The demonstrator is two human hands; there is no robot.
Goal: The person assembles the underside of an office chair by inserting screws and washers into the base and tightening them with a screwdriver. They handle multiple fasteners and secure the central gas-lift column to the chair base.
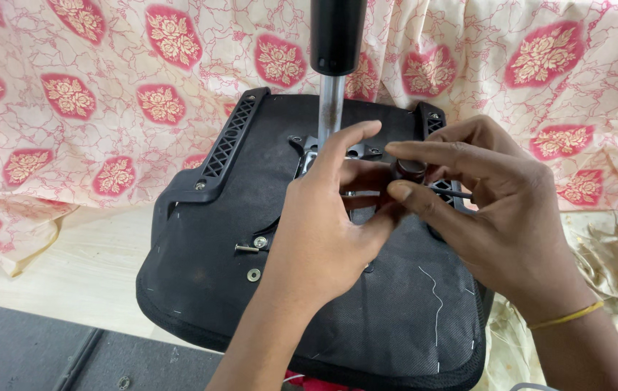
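Chair seat (pixel 367 318) is lying upside down on the worktop (pixel 70 268), black fabric underside up, with the metal column (pixel 330 108) sticking up from the middle. My right hand (pixel 490 217) has its grip pinched on a small dark knob (pixel 412 169) by the mechanism, while my left hand (pixel 323 224) rests beside it, fingers loosely spread, holding nothing I can see.

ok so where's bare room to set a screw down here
Bare wood left of the seat, below the cloth. Bare seat fabric at its near-left edge, below the loose bolt. Crowded around the post, where left hand and right hand meet.
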